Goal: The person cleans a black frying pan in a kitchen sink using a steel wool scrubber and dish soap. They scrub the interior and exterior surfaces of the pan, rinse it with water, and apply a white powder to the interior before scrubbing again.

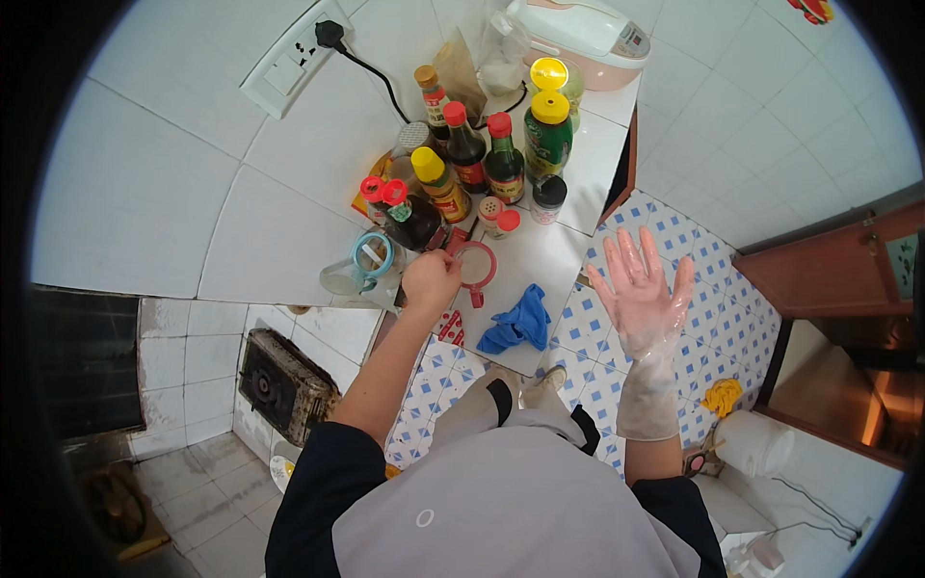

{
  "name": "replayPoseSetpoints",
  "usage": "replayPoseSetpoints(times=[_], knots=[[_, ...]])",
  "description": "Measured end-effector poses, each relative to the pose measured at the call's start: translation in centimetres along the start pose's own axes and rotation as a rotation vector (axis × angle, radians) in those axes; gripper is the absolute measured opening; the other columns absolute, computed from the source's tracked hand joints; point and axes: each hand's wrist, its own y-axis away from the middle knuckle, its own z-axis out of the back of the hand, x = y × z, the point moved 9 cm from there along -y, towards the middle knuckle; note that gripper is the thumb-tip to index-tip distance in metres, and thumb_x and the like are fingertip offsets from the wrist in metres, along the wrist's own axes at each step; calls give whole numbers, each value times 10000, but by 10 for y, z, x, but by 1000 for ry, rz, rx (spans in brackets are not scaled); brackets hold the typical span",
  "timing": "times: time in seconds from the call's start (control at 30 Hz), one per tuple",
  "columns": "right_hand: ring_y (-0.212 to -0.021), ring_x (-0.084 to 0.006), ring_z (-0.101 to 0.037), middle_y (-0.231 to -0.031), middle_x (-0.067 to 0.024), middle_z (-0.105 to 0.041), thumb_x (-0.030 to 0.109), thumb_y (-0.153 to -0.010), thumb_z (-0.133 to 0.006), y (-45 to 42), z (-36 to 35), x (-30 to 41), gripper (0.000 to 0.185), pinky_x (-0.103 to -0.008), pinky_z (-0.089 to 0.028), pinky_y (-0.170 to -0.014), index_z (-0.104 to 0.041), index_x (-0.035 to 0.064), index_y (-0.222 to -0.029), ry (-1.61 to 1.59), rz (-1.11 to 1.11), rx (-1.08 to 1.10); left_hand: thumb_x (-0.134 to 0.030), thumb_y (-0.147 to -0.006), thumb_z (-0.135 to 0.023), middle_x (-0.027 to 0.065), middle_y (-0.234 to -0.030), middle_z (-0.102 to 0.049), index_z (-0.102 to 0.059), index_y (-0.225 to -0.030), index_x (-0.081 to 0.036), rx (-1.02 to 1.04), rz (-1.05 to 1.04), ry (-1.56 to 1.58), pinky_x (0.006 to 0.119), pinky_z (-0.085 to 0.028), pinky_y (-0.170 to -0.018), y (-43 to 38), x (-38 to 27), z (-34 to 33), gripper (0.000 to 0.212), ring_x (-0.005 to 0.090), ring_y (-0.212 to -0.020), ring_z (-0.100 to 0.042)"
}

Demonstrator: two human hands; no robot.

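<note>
My bare left hand is at the rim of a round clear container with a pink-red rim, fingers bent together at its left side; whether they grip it cannot be told. My right hand, in a wet translucent glove, is raised over the floor with fingers spread and holds nothing. A crumpled blue cloth lies on the white counter near its front edge. Left of it is a red-and-white patterned packet. A jar with a light-blue ring lid is just left of my left hand.
Sauce bottles, a green bottle with a yellow cap and small shakers crowd the counter. Behind stands a rice cooker. A grimy gas stove is at left; a yellow cloth lies at right.
</note>
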Motion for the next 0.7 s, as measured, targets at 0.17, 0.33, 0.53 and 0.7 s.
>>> replayPoseSetpoints(times=[0.17,0.33,0.53,0.7], knots=[[-1426,-305,-325,-1515,-146,-370,637,-911,-510,0,-4,-2,832,-563,-271,-1151,-303,98,-1510,-12,-10,14,-344,-818,-694,132,-823,-714,-753,-874,-99,-58,18,-11,438,-532,-727,-3,-4,-6,259,332,-815,-683],[-1436,-306,-306,-1525,-153,-355,650,-915,-492,-1,-3,0,836,-560,-268,-1155,-302,94,-1509,5,-4,33,-347,-829,-671,173,-906,-709,-748,-906,-96,20,101,72,464,-534,-772,-5,-3,-19,274,361,-878,-677],[-1445,-305,-288,-1530,-158,-348,659,-915,-484,-2,-5,4,840,-561,-266,-1157,-306,91,-1508,-16,-4,41,-350,-814,-706,181,-891,-715,-753,-902,-66,4,176,143,446,-538,-781,-2,9,-21,301,358,-879,-685],[-1438,-305,-301,-1521,-160,-357,650,-916,-492,-3,-6,6,828,-564,-270,-1157,-320,91,-1502,-37,-9,54,-369,-805,-725,191,-849,-717,-757,-908,-34,-63,259,306,414,-535,-756,0,30,-32,352,342,-822,-698]])
